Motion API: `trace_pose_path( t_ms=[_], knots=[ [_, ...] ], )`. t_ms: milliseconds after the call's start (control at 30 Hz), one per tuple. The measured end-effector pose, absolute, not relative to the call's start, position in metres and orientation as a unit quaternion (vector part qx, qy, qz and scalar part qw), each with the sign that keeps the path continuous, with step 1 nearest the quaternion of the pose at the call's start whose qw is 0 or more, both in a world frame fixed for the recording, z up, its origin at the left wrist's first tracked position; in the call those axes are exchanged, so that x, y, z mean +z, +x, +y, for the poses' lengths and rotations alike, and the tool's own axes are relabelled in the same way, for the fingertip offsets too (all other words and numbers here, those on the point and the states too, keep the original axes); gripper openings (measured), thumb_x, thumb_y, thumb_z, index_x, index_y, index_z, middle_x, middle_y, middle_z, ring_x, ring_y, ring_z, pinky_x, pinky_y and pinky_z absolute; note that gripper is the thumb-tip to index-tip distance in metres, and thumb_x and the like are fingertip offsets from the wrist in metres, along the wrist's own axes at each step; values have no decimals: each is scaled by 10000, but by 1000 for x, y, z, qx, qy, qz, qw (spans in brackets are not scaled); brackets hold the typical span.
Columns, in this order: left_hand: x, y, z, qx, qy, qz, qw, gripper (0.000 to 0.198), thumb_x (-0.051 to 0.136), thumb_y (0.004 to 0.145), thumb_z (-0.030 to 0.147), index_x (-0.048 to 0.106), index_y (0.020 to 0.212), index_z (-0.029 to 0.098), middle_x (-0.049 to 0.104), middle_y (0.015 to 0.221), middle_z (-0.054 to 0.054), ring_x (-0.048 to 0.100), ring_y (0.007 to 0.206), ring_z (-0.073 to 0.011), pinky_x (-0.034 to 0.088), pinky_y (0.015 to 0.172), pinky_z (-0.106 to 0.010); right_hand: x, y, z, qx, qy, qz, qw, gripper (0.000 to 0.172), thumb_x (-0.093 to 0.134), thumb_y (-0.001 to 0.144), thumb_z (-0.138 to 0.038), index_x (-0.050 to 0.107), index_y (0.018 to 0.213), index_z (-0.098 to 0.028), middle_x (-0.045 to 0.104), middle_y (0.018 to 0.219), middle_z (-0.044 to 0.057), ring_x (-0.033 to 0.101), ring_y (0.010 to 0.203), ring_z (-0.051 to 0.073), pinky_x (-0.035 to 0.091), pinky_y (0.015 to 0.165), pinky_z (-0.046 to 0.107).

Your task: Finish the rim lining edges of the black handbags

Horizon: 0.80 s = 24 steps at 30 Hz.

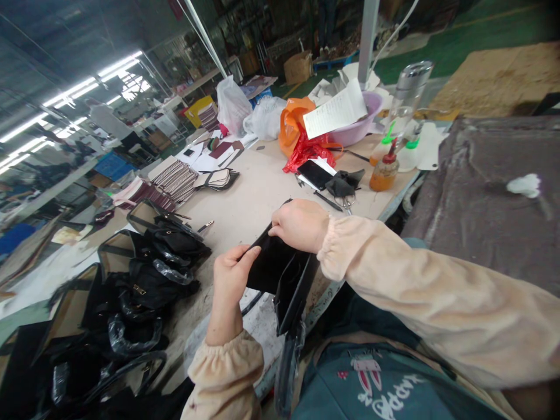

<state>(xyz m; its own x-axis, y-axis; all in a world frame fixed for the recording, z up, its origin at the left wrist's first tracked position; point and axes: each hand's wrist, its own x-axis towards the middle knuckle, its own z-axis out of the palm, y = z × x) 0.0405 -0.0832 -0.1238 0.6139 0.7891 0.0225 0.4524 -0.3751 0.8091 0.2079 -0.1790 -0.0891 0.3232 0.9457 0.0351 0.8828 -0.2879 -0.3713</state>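
A black handbag [292, 286] is tilted at the table's near edge, its dark inside facing me and a plastic-wrapped handle hanging below. My left hand [233, 274] pinches the bag's rim at the left between thumb and fingers. Farther along the same edge, my right hand [300, 224] is closed on the rim with the thumb on the inside. The outer side of the bag is hidden.
Several black bags [144, 280] crowd the left. Stacked panels [172, 182] lie behind them. Right of centre are a phone [315, 174], scissors [347, 202], a glue bottle [385, 169], a red bag [306, 151] and a purple basin [356, 131].
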Motion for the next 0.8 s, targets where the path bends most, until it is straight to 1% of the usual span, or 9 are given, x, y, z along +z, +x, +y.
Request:
trace_pose_path(
  t_ms=[233, 467, 633, 733, 800],
  knots=[
    [-122, 41, -85, 209, 802, 389, 403, 234, 641, 700, 369, 698, 720, 143, 550, 523, 26, 457, 506, -99, 333, 448, -190, -88, 207, -180, 92, -802, -567, 165, 317, 490, 863, -399, 715, 903, -180, 685, 891, 90, 604, 863, 204, 389, 697, 263],
    [-123, 41, -85, 205, 800, 392, 406, 239, 641, 701, 375, 699, 741, 146, 576, 552, 17, 483, 536, -111, 351, 469, -194, -88, 207, -180, 93, -807, -561, 160, 327, 484, 858, -411, 713, 899, -180, 687, 898, 100, 604, 878, 216, 401, 723, 277],
    [-124, 40, -87, 198, 806, 381, 407, 253, 617, 722, 386, 686, 741, 143, 558, 559, 18, 464, 538, -104, 342, 473, -192, -93, 209, -178, 74, -800, -568, 179, 281, 518, 836, -399, 714, 838, -199, 691, 828, 80, 616, 811, 206, 409, 674, 268],
    [-119, 40, -86, 167, 839, 361, 372, 267, 573, 755, 399, 655, 722, 147, 520, 550, 28, 448, 537, -102, 330, 483, -196, -94, 209, -178, 72, -798, -568, 187, 281, 522, 830, -395, 713, 815, -189, 688, 801, 83, 619, 782, 201, 414, 653, 263],
    [-111, 42, -85, 120, 882, 328, 316, 274, 526, 787, 396, 619, 696, 155, 492, 545, 33, 436, 536, -102, 318, 496, -200, -95, 209, -177, 73, -796, -571, 188, 282, 519, 829, -386, 712, 808, -181, 687, 797, 90, 620, 779, 202, 419, 654, 264]
  ],
)
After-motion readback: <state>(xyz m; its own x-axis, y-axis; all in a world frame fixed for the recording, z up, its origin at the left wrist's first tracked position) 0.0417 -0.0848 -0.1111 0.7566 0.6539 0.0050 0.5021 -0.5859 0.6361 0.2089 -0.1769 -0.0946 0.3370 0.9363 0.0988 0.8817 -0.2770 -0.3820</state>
